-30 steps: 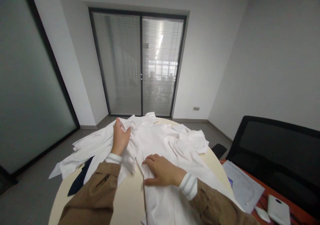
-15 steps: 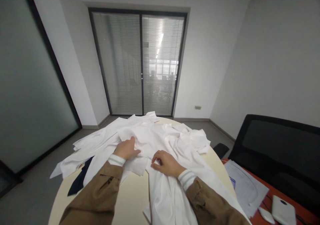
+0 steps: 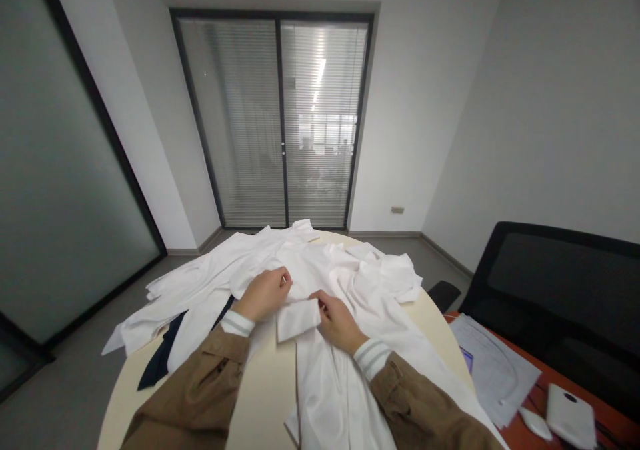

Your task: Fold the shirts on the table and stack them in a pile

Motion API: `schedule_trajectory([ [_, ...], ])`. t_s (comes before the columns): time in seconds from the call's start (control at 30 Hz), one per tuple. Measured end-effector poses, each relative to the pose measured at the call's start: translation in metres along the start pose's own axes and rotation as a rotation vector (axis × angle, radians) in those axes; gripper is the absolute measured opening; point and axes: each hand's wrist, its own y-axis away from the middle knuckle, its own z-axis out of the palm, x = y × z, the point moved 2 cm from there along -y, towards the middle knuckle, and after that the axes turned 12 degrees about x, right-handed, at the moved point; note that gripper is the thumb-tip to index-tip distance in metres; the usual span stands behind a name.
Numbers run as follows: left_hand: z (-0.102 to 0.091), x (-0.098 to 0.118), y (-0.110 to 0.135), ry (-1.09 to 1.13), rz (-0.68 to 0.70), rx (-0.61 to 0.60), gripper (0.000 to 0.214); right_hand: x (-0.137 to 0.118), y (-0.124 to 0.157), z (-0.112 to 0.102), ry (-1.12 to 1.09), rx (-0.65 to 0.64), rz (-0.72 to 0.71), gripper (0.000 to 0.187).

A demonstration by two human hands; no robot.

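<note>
- Head view: both hands are working near the middle of a round cream-topped table [image 3: 265, 397], on a white cotton shirt [image 3: 330, 383] that is lying spread across it and hanging over the near edge.
- The left hand [image 3: 265, 295] is curling narrow, thumb & fingers pinching a fold of shirt cloth just beyond a white rectangular cuff flap [image 3: 299, 319].
- The right hand [image 3: 337, 320] is curling in too, fingertips gripping the flap's right edge. The flap is sitting between the 2 hands and touching both.
- Step, as I'm reading it: a sleeve end is being turned in & squared up, i.e. early in folding. The shirt body isn't folded yet.
- Next move is probably calling for light tension btwn the hands, laying the flap flat w/o dragging the body, then pressing the crease. The cloth is limp, so it may be slipping or bunching.
- More loose white garments [image 3: 200, 290] are lying at the far & left side of the table, w/ a dark navy cloth [image 3: 157, 363] poking out beneath.
- On the right, well apart, a black mesh chair [image 3: 560, 290] is standing by an orange-red desk [image 3: 600, 430], which is carrying papers [image 3: 493, 370] & a white slab-like device [image 3: 570, 415].
</note>
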Motion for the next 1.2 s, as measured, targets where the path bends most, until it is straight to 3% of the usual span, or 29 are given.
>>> schedule_trajectory([
  [0.1, -0.009, 0.003, -0.001, -0.146, -0.118, 0.101, 0.033, 0.019, -0.006, -0.004, -0.332, 0.309, 0.264, 0.021],
  [0.2, 0.001, -0.003, 0.007, -0.220, -0.172, -0.031, 0.038, 0.038, -0.010, -0.010, -0.461, 0.552, 0.382, 0.028],
  [0.27, 0.015, -0.010, 0.014, -0.234, -0.193, -0.100, 0.033, 0.048, -0.012, -0.011, -0.455, 0.609, 0.401, 0.037],
  [0.33, 0.031, -0.018, 0.020, -0.213, -0.204, -0.091, 0.029, 0.053, -0.012, -0.010, -0.453, 0.586, 0.414, 0.046],
  [0.4, 0.046, -0.028, 0.024, -0.117, -0.223, -0.043, 0.040, 0.055, -0.012, -0.007, -0.447, 0.544, 0.419, 0.052],
  [0.53, 0.070, -0.044, 0.022, 0.342, -0.308, 0.040, 0.054, 0.054, -0.011, -0.004, -0.429, 0.528, 0.429, 0.056],
  [0.63, 0.078, -0.043, 0.023, 0.676, -0.408, 0.033, 0.064, 0.054, -0.012, -0.004, -0.433, 0.530, 0.439, 0.059],
  [0.77, 0.078, -0.029, 0.029, 0.847, -0.496, -0.042, 0.072, 0.052, -0.012, -0.006, -0.473, 0.534, 0.451, 0.061],
  [0.87, 0.076, -0.025, 0.030, 0.869, -0.509, -0.042, 0.056, 0.050, -0.012, -0.006, -0.508, 0.538, 0.460, 0.061],
  [0.97, 0.065, -0.035, 0.022, 0.785, -0.471, 0.098, 0.048, 0.049, -0.012, -0.006, -0.506, 0.542, 0.467, 0.063],
  [1.1, 0.035, -0.064, 0.013, 0.486, -0.428, 0.261, 0.048, 0.053, -0.012, -0.003, -0.502, 0.554, 0.465, 0.066],
  [1.2, 0.015, -0.087, 0.014, 0.166, -0.416, 0.239, 0.046, 0.059, -0.012, 0.000, -0.511, 0.549, 0.446, 0.066],
])
